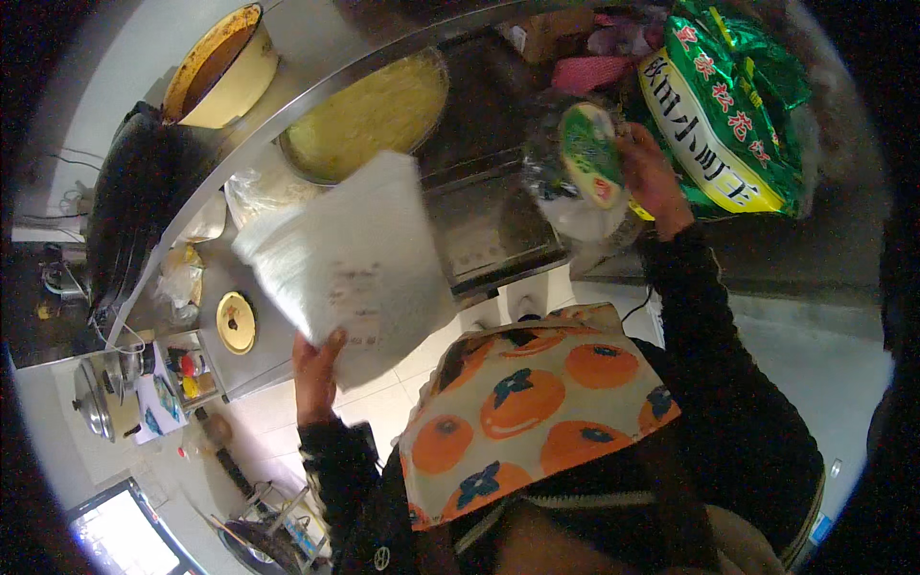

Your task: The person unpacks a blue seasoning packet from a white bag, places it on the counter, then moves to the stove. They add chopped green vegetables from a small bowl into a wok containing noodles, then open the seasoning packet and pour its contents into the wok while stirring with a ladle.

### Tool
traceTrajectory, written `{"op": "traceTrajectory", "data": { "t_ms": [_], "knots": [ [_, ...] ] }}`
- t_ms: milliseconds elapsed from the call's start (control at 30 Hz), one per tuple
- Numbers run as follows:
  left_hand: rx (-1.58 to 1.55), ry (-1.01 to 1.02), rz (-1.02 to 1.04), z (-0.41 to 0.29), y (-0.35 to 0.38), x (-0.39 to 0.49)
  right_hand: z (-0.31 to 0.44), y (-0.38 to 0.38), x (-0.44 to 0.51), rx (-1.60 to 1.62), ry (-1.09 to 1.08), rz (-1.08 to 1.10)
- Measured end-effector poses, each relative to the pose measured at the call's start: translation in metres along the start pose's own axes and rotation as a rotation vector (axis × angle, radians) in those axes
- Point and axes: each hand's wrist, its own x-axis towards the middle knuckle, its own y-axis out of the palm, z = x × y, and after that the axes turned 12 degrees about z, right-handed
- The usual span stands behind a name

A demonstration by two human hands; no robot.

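My left hand [320, 370] grips the lower edge of a white, translucent plastic bag [374, 251] that bears printed writing. My right hand [652, 172] holds a clear plastic package with a green and white label [593, 154], its contents partly white, beside a large green rice bag [726, 115]. Behind the white bag, a wide round pan or tray [370, 118] with a pale yellow surface is partly covered. A dark rectangular metal tray or appliance top [496, 223] lies between my hands.
A yellow enamel basin [237, 72] stands on the upper shelf. Lower left are a small yellow dish [236, 322], a knotted plastic bag [183, 277], a condiment box [194, 370] and a lidded pot [97, 402]. Pink netting [589, 73] lies beyond my right hand.
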Motion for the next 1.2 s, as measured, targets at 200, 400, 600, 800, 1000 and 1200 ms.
{"op": "traceTrajectory", "data": {
  "t_ms": [200,400,600,800,1000,1200],
  "knots": [
    [0.431,0.038,0.615,-0.042,0.051,0.137,0.028,-0.026,-0.038,-0.08,-0.084,0.063],
    [1.079,0.107,0.986,-0.07,0.122,0.26,0.02,-0.029,-0.069,-0.162,0.041,-0.042],
    [1.181,0.726,0.328,-0.017,0.164,0.233,0.009,-0.046,-0.079,-0.222,0.149,-0.072],
    [1.325,0.771,0.69,0.068,0.173,0.131,-0.017,-0.033,-0.054,-0.132,0.164,-0.097],
    [1.431,0.509,0.346,0.101,0.157,0.138,-0.06,-0.007,-0.006,-0.238,0.094,0.099],
    [1.413,0.342,0.153,0.121,0.159,0.146,-0.113,0.027,0.049,-0.265,0.205,0.167]
  ]
}}
